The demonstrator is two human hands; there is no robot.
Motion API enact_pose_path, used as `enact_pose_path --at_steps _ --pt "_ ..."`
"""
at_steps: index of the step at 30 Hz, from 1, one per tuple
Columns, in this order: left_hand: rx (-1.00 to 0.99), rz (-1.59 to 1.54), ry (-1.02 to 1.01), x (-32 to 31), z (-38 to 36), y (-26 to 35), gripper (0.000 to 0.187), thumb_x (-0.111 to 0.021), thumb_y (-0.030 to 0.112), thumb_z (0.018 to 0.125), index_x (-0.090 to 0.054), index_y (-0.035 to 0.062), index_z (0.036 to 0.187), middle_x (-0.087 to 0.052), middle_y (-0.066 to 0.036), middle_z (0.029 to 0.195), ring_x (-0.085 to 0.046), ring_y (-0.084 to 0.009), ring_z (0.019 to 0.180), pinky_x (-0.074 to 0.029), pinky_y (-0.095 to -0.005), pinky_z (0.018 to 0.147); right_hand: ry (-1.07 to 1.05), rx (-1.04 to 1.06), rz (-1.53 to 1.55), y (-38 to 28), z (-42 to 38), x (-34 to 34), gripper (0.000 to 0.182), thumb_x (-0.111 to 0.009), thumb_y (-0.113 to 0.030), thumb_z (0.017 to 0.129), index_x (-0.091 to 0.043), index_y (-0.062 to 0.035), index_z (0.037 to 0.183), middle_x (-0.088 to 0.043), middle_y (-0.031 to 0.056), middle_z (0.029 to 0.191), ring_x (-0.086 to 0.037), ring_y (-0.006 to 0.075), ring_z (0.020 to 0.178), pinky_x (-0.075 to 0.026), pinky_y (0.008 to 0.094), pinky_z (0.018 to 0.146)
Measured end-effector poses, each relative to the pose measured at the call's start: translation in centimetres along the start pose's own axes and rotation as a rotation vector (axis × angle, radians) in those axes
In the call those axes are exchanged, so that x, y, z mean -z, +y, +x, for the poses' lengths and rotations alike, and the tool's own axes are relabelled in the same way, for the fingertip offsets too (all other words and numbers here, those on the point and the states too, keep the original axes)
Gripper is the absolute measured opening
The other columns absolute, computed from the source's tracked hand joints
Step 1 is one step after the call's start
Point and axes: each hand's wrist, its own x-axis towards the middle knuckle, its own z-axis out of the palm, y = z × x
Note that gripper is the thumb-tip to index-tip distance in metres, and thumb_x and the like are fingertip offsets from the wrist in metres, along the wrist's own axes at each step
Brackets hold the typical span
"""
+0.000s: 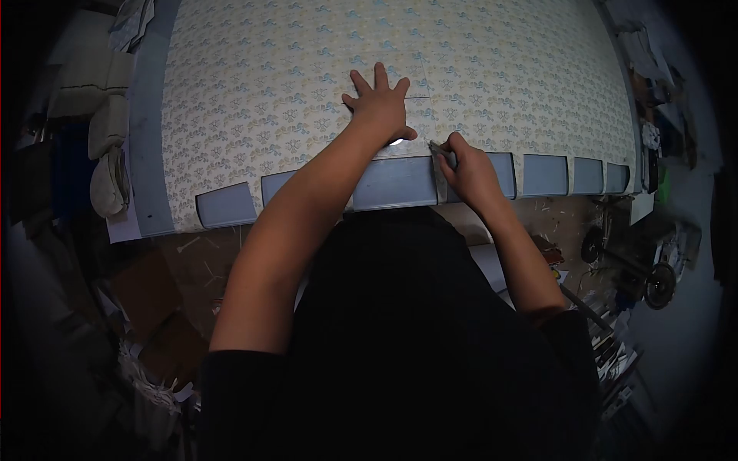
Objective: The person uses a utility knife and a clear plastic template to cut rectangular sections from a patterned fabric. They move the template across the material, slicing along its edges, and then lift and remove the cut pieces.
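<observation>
A large patterned sheet (261, 92) with blue and beige motifs covers most of the table. Several rectangular openings along its near edge show the blue-grey tabletop (392, 183). My left hand (380, 107) lies with fingers spread on what looks like a clear flat template, whose thin edges show beside it. My right hand (470, 170) is closed around a small cutting tool (440, 147), its tip at the sheet near a narrow strip between two openings. The exact form of the tool is hard to make out.
Folded cloth-like bundles (109, 180) lie off the table's left side. Cardboard (146, 288) and paper scraps are on the floor at lower left. A round metal weight or wheel (659, 284) stands at the right, with clutter around it.
</observation>
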Motion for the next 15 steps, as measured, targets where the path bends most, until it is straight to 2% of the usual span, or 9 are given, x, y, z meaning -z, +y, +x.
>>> enact_pose_path --at_steps 6,9,11,15 --pt "-0.006 0.017 0.011 0.0 0.1 0.2 0.104 -0.094 0.045 0.069 -0.039 0.0243 0.155 -0.011 -0.025 0.169 -0.008 -0.0695 0.146 -0.034 -0.0816 0.105 -0.014 -0.016 -0.042 -0.2 0.3 -0.5 0.018 -0.068 -0.012 0.094 -0.055 -0.0026 0.101 -0.069 0.0226 0.082 -0.068 0.0447 0.08 -0.052 0.0516 0.069" --pt "-0.006 0.029 0.017 0.0 0.3 0.4 0.103 -0.095 0.044 0.068 -0.041 0.0233 0.154 -0.013 -0.026 0.168 -0.01 -0.071 0.144 -0.036 -0.0817 0.102 0.062 0.007 -0.001 0.9 -0.1 -1.8 0.019 -0.07 -0.012 0.093 -0.054 -0.0027 0.099 -0.069 0.0221 0.084 -0.067 0.045 0.081 -0.052 0.0506 0.069" --pt "-0.009 0.031 0.019 -0.1 0.3 0.4 0.103 -0.095 0.044 0.068 -0.041 0.0229 0.153 -0.013 -0.027 0.168 -0.01 -0.0713 0.144 -0.037 -0.0816 0.102 0.168 0.086 0.046 2.0 -0.1 -3.0 0.017 -0.074 -0.007 0.092 -0.059 -0.0012 0.098 -0.072 0.0203 0.088 -0.072 0.0409 0.083 -0.055 0.0421 0.069" --pt "-0.01 0.049 0.03 -0.2 0.5 0.4 0.103 -0.095 0.045 0.068 -0.041 0.0222 0.153 -0.014 -0.027 0.167 -0.011 -0.0716 0.143 -0.038 -0.0812 0.101 0.284 0.202 0.068 3.2 -0.3 -4.9 0.015 -0.075 -0.005 0.091 -0.062 -0.0009 0.098 -0.074 0.0172 0.093 -0.073 0.036 0.086 -0.057 0.0385 0.072"
